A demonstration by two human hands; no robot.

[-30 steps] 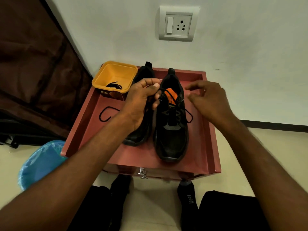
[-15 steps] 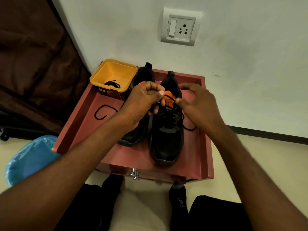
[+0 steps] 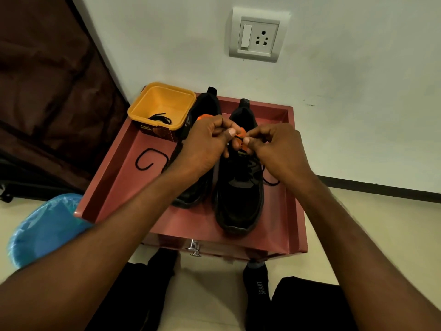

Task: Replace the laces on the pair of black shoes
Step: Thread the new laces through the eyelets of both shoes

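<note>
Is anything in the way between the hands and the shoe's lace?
Nothing visible is. The left hand and right hand are already at the top of the right-side shoe, fingertips pinched by its orange tongue, apparently on the lace there.

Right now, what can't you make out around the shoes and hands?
- Head view: the left hand covers the left shoe lacing.
- Both hands' fingertips hide the right shoe top eyelets; the right hand seems to pinch lace.
- The yellow tub label is too small to read.
</note>
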